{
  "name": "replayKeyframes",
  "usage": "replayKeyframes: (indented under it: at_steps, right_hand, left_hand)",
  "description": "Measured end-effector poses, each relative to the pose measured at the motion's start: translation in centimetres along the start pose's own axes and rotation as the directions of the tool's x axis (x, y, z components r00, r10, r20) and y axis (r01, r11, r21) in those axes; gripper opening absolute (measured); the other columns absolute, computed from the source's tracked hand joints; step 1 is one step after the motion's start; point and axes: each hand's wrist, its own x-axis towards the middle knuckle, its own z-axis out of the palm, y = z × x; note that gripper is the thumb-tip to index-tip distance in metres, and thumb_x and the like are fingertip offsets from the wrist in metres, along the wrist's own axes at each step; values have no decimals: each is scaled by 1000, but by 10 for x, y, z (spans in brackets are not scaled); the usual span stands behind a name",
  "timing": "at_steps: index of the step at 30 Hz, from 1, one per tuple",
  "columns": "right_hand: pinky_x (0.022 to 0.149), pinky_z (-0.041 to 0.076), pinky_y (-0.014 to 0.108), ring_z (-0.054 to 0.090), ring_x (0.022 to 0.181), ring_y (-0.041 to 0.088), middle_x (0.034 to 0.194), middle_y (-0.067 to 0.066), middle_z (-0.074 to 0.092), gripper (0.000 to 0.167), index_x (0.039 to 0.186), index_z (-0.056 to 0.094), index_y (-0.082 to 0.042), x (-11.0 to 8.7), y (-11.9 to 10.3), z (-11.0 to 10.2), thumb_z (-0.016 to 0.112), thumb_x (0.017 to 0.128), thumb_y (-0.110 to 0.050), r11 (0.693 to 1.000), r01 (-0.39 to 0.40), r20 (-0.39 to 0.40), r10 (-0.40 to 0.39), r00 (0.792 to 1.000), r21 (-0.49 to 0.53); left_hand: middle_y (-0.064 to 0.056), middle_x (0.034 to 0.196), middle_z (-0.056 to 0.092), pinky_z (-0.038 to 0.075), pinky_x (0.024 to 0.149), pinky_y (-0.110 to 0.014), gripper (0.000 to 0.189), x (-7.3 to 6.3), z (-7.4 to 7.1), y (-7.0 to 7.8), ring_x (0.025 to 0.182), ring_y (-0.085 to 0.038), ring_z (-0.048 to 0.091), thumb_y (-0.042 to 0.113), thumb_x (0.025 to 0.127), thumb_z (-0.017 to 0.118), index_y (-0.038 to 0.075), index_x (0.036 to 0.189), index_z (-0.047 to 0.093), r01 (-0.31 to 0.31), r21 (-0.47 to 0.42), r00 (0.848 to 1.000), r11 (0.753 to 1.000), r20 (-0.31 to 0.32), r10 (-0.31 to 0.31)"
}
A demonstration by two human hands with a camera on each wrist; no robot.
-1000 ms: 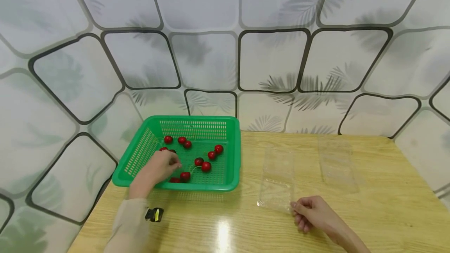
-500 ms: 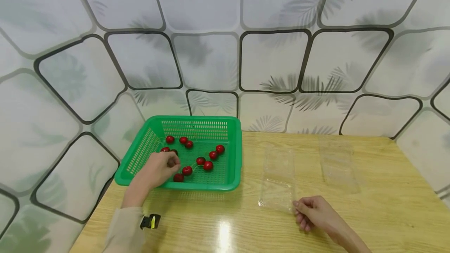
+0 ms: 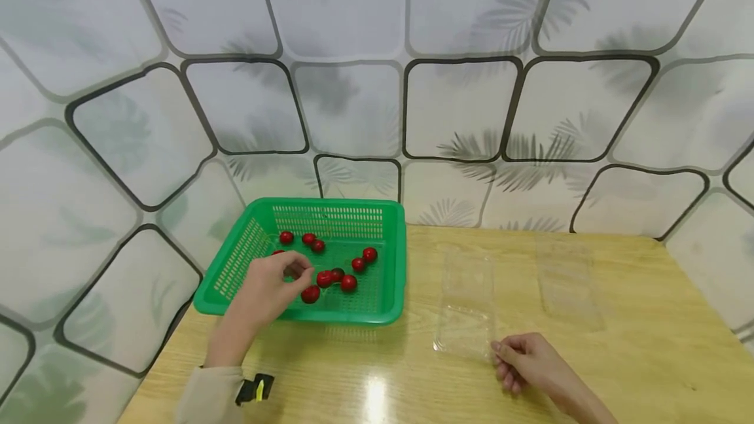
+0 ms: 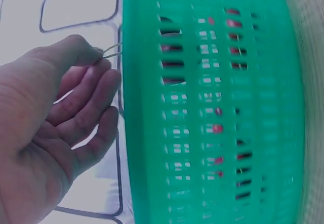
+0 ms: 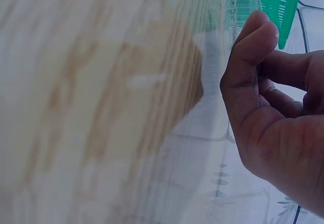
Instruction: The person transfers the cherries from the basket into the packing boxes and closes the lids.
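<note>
A green plastic basket (image 3: 396, 260) holds several red cherries (image 3: 349, 283). Over its front left part, my left hand (image 3: 268, 283) pinches two thin stems (image 4: 112, 51) between thumb and forefinger. In the left wrist view the stems run over the basket rim, and the cherries at their ends are hidden behind the wall. A pair of cherries (image 3: 310, 294) lies just right of this hand in the head view. My right hand (image 3: 527, 362) holds the near right corner of an open clear plastic box (image 3: 465, 332) between thumb and fingers, and the box lies on the table.
Another clear plastic box (image 3: 568, 280) lies farther right on the wooden table (image 3: 412, 385). A patterned wall covering (image 3: 453, 110) rises behind the table and on its left side. A black strap with a yellow mark (image 3: 256, 389) sits at the left sleeve.
My left hand has moved slightly right inside the basket, and the two cherries beside it have shifted right and back. The right hand stays at the box corner.
</note>
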Motion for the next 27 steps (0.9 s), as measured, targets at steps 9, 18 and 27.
replayKeyframes:
  at_steps: [9,18,27]
  right_hand:
    - [56,54,23,62,62,11,74,0,65,34,91,65,3,0,2,2,53,108,-25,1000,-10,-12,10,1000,-10]
    - [55,54,24,63,62,11,72,-1,65,34,90,66,2,1,2,1,53,108,-24,999,-20,-38,19,999,-40]
    - [56,54,24,63,62,11,72,0,66,34,91,66,2,2,3,0,54,107,-24,999,-32,-49,30,998,-39]
  left_hand:
    - [5,80,73,56,66,-25,8,2,11,17,73,-8,68,7,89,75,14,91,75,11,-76,973,997,-230,-29]
    - [4,81,75,56,67,-22,5,4,22,45,74,-11,70,11,90,75,14,93,77,119,-228,959,966,-225,-171]
    - [7,82,75,57,70,-23,6,3,32,66,75,-7,70,14,90,78,20,91,77,166,-364,946,916,-205,-253]
